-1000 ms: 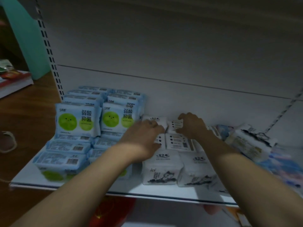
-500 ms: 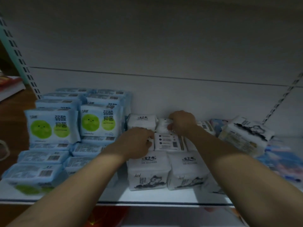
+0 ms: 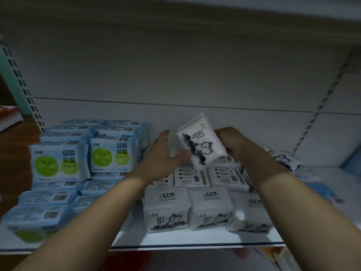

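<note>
A white pack with a black ink cat drawing (image 3: pixel 201 141) is lifted and tilted above the white packs stacked on the shelf. My right hand (image 3: pixel 232 143) grips its right side with curled fingers. My left hand (image 3: pixel 162 155) is at its left side with the fingers spread, and the thumb touches the pack's lower left edge. Below them lie several more white packs (image 3: pixel 209 208) in rows, some with their printed backs up.
Blue packs with green circles (image 3: pixel 58 163) fill the left of the white shelf (image 3: pixel 175 241), two standing upright. A tilted white pack (image 3: pixel 283 159) and blurred blue packs lie at the right. Slotted uprights stand at both sides. A shelf board hangs overhead.
One white pack has come up off the back of the stack and now stands tilted between my hands. The camera has shifted a little to the right.
</note>
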### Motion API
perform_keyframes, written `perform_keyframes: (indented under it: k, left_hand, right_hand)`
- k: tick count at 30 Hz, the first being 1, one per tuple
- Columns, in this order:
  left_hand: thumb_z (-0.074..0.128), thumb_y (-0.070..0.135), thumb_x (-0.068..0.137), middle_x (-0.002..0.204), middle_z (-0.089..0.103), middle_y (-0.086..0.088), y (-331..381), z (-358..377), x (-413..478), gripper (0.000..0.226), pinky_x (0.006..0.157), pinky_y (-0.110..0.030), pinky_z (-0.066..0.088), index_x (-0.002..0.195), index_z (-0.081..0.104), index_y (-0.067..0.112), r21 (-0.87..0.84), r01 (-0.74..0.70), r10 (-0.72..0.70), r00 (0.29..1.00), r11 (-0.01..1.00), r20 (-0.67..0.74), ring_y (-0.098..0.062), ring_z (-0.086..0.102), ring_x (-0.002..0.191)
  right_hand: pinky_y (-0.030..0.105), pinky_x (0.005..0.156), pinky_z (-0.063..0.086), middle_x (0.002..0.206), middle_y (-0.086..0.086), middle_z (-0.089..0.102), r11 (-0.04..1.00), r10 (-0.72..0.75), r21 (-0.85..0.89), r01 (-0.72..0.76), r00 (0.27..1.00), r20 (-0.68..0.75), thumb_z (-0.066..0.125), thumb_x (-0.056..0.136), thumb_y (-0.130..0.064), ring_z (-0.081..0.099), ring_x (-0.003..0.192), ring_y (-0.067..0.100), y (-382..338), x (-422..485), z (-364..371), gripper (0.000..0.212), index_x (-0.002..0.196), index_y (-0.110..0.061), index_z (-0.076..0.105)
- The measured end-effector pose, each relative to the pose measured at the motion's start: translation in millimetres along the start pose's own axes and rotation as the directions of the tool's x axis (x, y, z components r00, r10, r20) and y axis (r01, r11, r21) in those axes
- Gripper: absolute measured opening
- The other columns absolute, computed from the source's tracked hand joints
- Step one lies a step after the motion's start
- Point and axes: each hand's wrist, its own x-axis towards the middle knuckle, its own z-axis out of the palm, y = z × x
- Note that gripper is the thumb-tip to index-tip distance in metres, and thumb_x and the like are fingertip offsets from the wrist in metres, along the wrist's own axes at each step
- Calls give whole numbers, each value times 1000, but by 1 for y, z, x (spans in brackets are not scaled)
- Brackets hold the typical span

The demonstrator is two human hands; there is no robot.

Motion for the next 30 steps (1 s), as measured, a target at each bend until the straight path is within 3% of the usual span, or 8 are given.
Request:
perform_keyframes:
  k: [4,7,10,12,15,20,24,30]
  left_hand:
    - [75,27,83,116,68,-4,20,10,-11,45,77,-40,60,121,52,17,-505,171,-84,978,846,190,-17,70,96]
    - [78,13,80,108,69,-8,20,14,-13,45,64,-35,60,115,50,13,-622,179,-148,984,762,102,-18,73,84]
    - [82,15,76,113,66,-8,16,20,-10,58,67,-36,60,122,47,12,-602,127,-155,988,788,5,-19,71,91]
    - [80,20,79,122,61,-3,10,23,-7,64,82,-38,58,131,44,16,-408,29,-77,992,913,-100,-17,65,103]
    - [70,28,87,141,45,-4,-6,13,-9,72,102,-41,45,148,30,22,171,-102,128,980,980,-149,-21,48,125]
    - [54,24,94,136,52,2,-29,-6,-20,42,100,-29,41,135,50,30,760,-242,132,970,603,204,-18,48,123]
    - [53,20,92,131,55,1,-41,-17,-15,41,107,-28,26,133,52,28,855,-308,76,949,417,305,-18,48,121]
    - [54,21,91,126,60,3,-57,-16,-4,41,113,-30,17,131,54,30,864,-371,104,928,341,357,-17,51,119]
  right_hand:
    - [33,63,56,83,22,69,986,36,157,-54,993,116,57,91,-3,69,59,24,11,-20,7,15,83,6,67]
    - [41,87,55,105,16,71,959,-14,276,-63,963,268,55,94,-43,70,94,28,16,-29,5,44,112,-4,65]
    - [20,80,55,108,-1,69,968,-184,-111,226,935,302,69,84,-41,67,93,10,9,-41,3,42,116,-17,59]
    - [8,67,47,108,-8,63,870,-320,-317,379,921,223,79,77,-35,60,88,0,3,-37,3,54,122,-21,53]
    - [17,77,40,120,2,60,771,-442,-472,428,893,89,84,72,-31,58,103,17,8,-16,0,73,133,-13,48]
    - [25,81,41,125,12,57,768,-381,-517,379,918,106,83,73,-24,56,109,26,27,15,13,78,135,-9,40]
    - [30,81,43,125,12,55,731,-330,-577,364,929,169,81,75,-28,55,110,28,42,38,31,79,137,-13,35]
    - [34,87,41,127,11,51,440,-371,-835,332,914,168,75,78,-37,50,114,28,44,49,42,75,139,-18,36]
